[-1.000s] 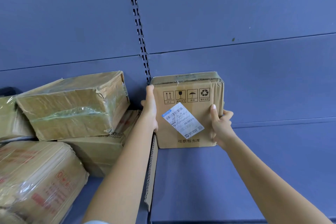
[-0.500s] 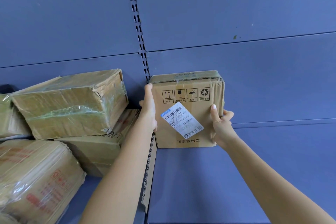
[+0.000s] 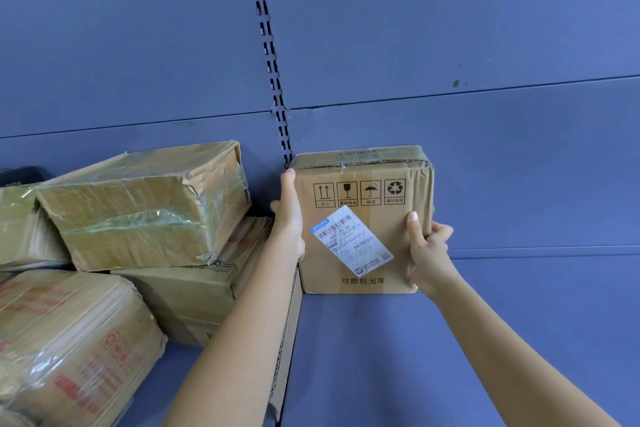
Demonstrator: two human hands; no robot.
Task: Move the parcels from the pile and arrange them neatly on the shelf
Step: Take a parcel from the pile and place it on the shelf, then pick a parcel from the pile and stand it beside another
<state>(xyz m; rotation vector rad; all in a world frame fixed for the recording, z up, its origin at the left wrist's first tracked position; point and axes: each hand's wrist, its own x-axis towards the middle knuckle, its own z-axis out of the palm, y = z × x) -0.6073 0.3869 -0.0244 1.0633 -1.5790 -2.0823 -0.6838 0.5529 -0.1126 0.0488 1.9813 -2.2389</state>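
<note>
1. A labelled cardboard parcel [image 3: 363,218] stood upright on the blue shelf [image 3: 450,357], at approx. 4 o'clock of view centre. Its arrow marks pointed up. It sat just right of the slotted upright [image 3: 273,80], which rose from its 11 o'clock. It was probably being squared into that corner.
2. The left hand [image 3: 289,218] lay flat on the parcel's side at 9 o'clock. Its fingers were straight where seen, pressing, not wrapping. It likely steadied the box and nudged it sideways.
3. The right hand [image 3: 426,250] was at the parcel's 4 o'clock. The thumb was on the front face and the fingers curled round the right edge, grasping the parcel, probably to steer it.
4. A corrugated divider [image 3: 287,340] stood on edge at the parcel's 7 o'clock, apparently separating two bays.
5. More parcels lay at 8–9 o'clock of view. A taped parcel [image 3: 138,204] sat tilted on a flatter box [image 3: 194,295]. A plastic-wrapped parcel w/ red print [image 3: 69,350] was nearest, cut off by the frame.
6. Hard to tell: whether the parcel's back touched the rear panel, and where the left fingertips lay. The shipping label [image 3: 351,241] text was too small to read. A dark item at far 9 o'clock was unidentifiable.
</note>
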